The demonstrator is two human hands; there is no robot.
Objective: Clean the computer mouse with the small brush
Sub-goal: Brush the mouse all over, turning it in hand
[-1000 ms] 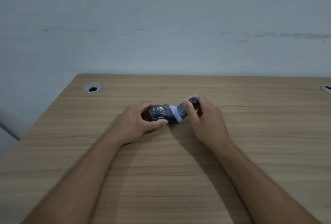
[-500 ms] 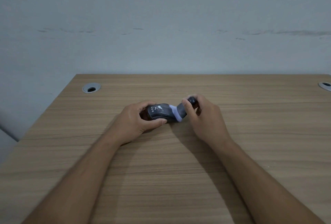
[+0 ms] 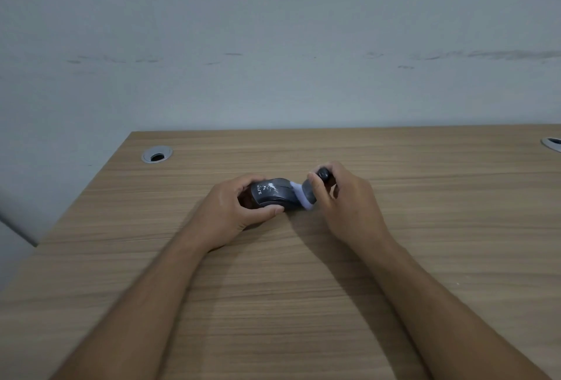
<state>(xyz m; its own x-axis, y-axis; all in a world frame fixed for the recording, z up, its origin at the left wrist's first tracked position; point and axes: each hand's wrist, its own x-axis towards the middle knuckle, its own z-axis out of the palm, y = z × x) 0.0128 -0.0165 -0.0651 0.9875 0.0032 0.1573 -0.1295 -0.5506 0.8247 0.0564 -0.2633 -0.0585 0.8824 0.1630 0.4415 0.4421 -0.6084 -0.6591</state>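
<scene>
A dark grey computer mouse (image 3: 274,194) with white marks on its back lies sideways on the wooden desk (image 3: 303,288). My left hand (image 3: 235,212) grips its left end, thumb along the near side. My right hand (image 3: 346,203) holds a small brush (image 3: 309,190) with a dark handle and pale bristles. The bristles press against the right end of the mouse.
A round silver cable grommet (image 3: 157,154) sits at the desk's far left and another (image 3: 552,143) at the far right edge of view. A pale wall rises straight behind the desk. The desk's left edge drops off beside my left forearm.
The brush has slid slightly along the right end of the mouse. Both hands stay in nearly the same place.
</scene>
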